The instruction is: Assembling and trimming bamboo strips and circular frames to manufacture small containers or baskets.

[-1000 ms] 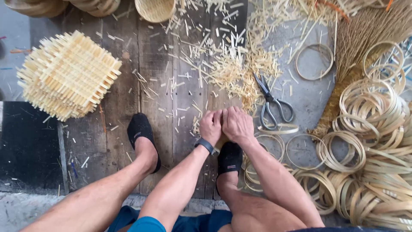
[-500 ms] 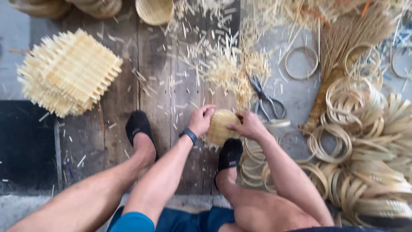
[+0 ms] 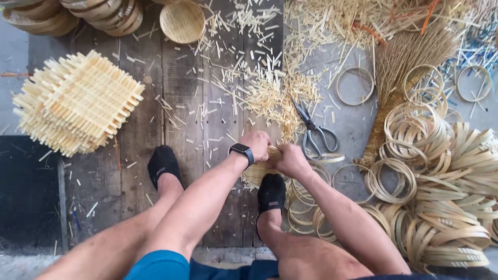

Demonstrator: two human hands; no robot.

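Both my hands grip a small woven bamboo basket (image 3: 259, 171) held low above my right foot (image 3: 271, 194). My left hand (image 3: 258, 144), with a dark watch on the wrist, closes over its upper left edge. My right hand (image 3: 291, 161) clamps the right side. Most of the basket is hidden beneath the hands. Grey scissors (image 3: 314, 136) lie on the floor just right of my right hand.
A stack of square woven bamboo mats (image 3: 78, 103) sits at the left. Finished round baskets (image 3: 182, 21) lie at the top. Bamboo hoops (image 3: 446, 171) pile up at the right, with a bundle of thin splints (image 3: 410, 57) and scattered offcuts (image 3: 259, 78) on the planks.
My hands have turned the small basket and drawn it closer together, lower over my right foot. The view has shifted slightly.
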